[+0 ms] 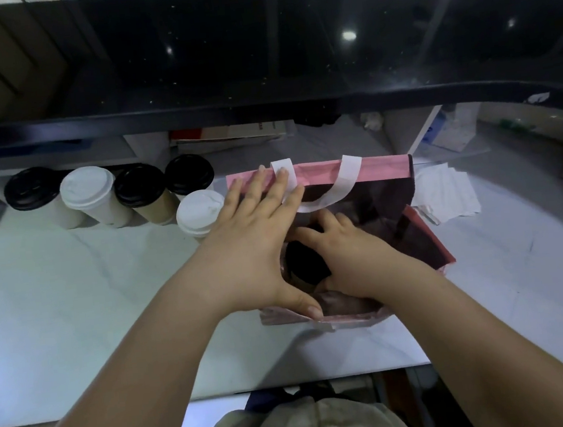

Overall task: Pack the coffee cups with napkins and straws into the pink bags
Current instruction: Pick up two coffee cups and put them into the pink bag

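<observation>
Right hand (349, 251) is curled round the black-lidded cup (307, 262) inside the pink bag (382, 167), spread by the flat-fingered left hand (249, 247).

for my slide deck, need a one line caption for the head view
Left hand spreads the pink bag open while the right hand grips a black-lidded cup inside it.

— What is running behind the pale marbled counter (75, 302)?
— A glossy black ledge (258, 60) is mirroring ceiling lights (349, 35); beneath it, white dividers (425, 129) are splitting a cluttered shelf (334, 136).
</observation>
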The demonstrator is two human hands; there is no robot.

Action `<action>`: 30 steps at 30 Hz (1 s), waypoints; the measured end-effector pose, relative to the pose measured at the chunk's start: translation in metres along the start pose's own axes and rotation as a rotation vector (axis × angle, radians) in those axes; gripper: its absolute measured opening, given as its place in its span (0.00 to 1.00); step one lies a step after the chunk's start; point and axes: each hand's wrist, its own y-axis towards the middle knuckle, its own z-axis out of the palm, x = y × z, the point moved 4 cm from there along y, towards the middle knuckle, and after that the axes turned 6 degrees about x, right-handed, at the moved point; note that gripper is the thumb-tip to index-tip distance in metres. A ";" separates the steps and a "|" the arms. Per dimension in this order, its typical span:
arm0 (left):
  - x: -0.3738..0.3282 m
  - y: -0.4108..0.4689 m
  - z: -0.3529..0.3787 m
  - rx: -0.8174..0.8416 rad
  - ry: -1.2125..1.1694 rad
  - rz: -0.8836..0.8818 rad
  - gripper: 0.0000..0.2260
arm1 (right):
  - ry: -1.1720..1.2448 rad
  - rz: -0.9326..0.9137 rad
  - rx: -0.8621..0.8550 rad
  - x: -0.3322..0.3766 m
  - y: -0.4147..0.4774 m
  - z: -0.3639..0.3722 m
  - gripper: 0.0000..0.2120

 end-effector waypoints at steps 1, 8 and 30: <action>0.001 -0.001 -0.001 -0.004 -0.011 -0.002 0.64 | -0.002 -0.003 0.002 -0.001 -0.001 0.003 0.41; -0.004 -0.008 -0.004 -0.018 -0.057 -0.015 0.64 | 0.134 -0.095 0.149 -0.006 0.000 0.023 0.37; -0.015 -0.013 0.002 0.012 -0.018 -0.025 0.65 | -0.079 -0.145 0.165 0.006 0.011 0.037 0.34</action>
